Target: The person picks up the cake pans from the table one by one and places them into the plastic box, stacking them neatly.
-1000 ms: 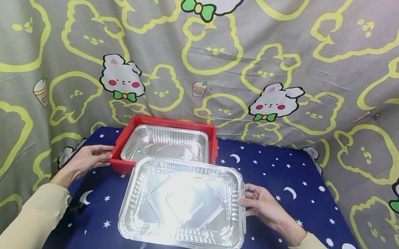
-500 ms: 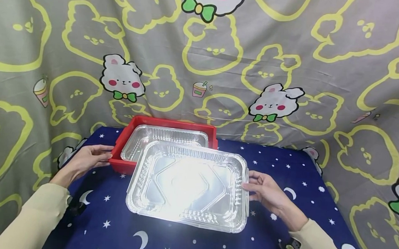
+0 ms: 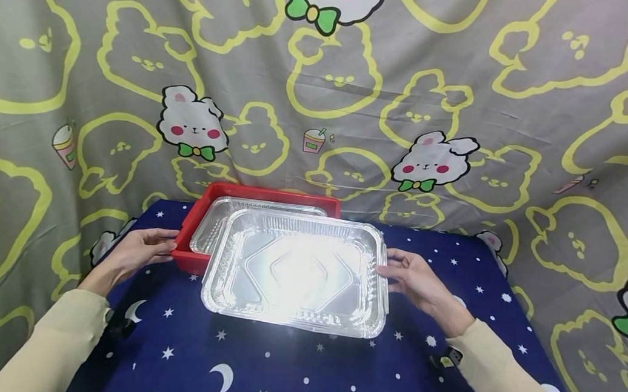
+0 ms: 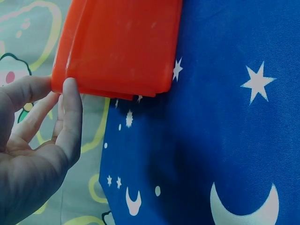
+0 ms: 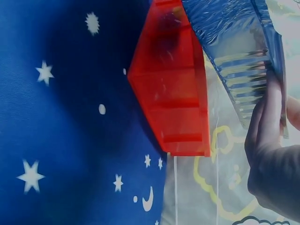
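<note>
My right hand (image 3: pixel 422 284) pinches the right rim of a shiny foil tray (image 3: pixel 248 270), thumb on the inside and fingers beneath. In the right wrist view the tray's ribbed side (image 5: pixel 243 75) shows above the fingers. The tray hangs tilted in the air, overlapping the front of a red plastic bin (image 3: pixel 191 263). A second foil tray (image 3: pixel 208 228) lies inside that bin, mostly hidden behind the held one. At the bin's left front end, my left hand (image 3: pixel 137 250) holds the edge; in the left wrist view its fingertips meet the red wall (image 4: pixel 117 51) at a corner.
A dark blue cloth (image 3: pixel 171 356) with white moons and stars covers the table. Behind and around it hangs a grey curtain (image 3: pixel 356 59) with yellow outlines and rabbit prints. The bin stands at the table's back, close to the curtain.
My right hand has carried the foil tray up and away from me, so it now hides more of the bin and the tray inside. My left hand stays at the bin's edge.
</note>
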`<move>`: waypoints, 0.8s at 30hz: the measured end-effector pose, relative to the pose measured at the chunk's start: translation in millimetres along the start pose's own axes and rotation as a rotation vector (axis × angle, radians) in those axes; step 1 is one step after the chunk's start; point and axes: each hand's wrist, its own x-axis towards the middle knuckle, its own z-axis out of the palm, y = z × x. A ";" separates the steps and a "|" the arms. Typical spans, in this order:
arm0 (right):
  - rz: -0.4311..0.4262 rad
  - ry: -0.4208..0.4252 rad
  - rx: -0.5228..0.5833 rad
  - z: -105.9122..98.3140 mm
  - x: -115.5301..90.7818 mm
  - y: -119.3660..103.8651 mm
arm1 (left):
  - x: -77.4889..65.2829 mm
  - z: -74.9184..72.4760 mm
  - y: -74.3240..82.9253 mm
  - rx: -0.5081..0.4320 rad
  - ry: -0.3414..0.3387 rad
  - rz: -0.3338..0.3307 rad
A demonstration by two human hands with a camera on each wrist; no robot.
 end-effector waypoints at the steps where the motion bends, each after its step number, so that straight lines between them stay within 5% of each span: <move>1: -0.002 0.003 0.004 -0.1 2.0 -1.5 | 0.2 0.0 -0.1 -0.003 -0.001 -0.001; 24: -0.023 0.065 0.052 11.2 58.7 -25.7 | -0.8 -0.8 0.8 -0.032 -0.024 0.037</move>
